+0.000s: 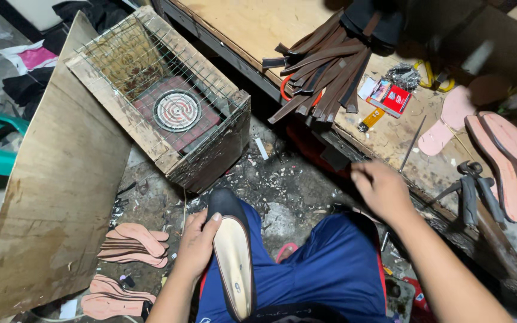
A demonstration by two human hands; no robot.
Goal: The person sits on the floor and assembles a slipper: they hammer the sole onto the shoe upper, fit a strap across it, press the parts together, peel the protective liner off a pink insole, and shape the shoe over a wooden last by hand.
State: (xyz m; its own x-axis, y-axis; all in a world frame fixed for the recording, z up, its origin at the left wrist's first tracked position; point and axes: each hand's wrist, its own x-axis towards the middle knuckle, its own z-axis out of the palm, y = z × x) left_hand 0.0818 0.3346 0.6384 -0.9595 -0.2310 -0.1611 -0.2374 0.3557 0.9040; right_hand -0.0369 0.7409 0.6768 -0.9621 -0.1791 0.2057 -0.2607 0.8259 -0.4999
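Your left hand (195,242) fingers clamp the black shoe upper (233,257) on your lap; your right hand (383,190), fingers curled together, hovers at the workbench edge (354,152).

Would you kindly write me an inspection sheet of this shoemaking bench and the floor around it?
Surface: worn wooden bench, stained.
Job's things: black shoe sole-up on the lap.
Clutter: dark straps, pink insoles, pincers, red packet.
Grippers: left hand holds the shoe; right hand at the bench edge, blurred.
Cables: nothing seen.
Surroundings: caged coil heater, plywood sheet, floor insoles.
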